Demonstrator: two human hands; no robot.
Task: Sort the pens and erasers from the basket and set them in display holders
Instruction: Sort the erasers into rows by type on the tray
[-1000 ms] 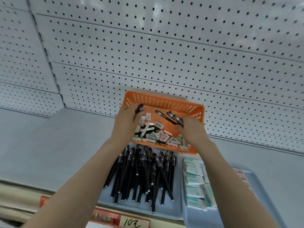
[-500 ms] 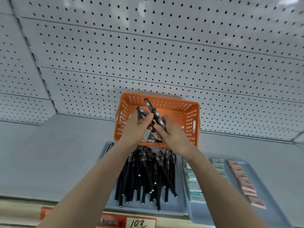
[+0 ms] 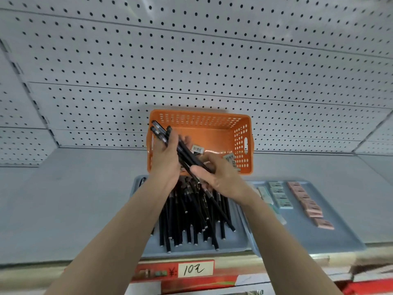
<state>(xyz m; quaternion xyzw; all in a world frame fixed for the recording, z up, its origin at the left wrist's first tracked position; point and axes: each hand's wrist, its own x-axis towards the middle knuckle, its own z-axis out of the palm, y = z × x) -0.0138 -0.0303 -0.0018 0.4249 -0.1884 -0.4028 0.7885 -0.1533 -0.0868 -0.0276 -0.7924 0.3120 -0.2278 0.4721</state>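
1. Now both sets of fingers curl round one bundle of black pens. The left hand grips it near the upper end, and the right hand closes on the lower end.
2. Likely slip: the pens sit uneven in the bundle, so when one hand lets go a loose one could slide out. It might drop into the basket or skid off the shelf edge.
3. Another risk: laid crosswise, they would tangle the pile further.
4. Both forearms reach forward and up. The hands meet over the basket's near wall, with the bundle tilted up-left.
5. A few erasers lie in the basket. The pen tray sits just below the hands, with the eraser tray beside it on the right.
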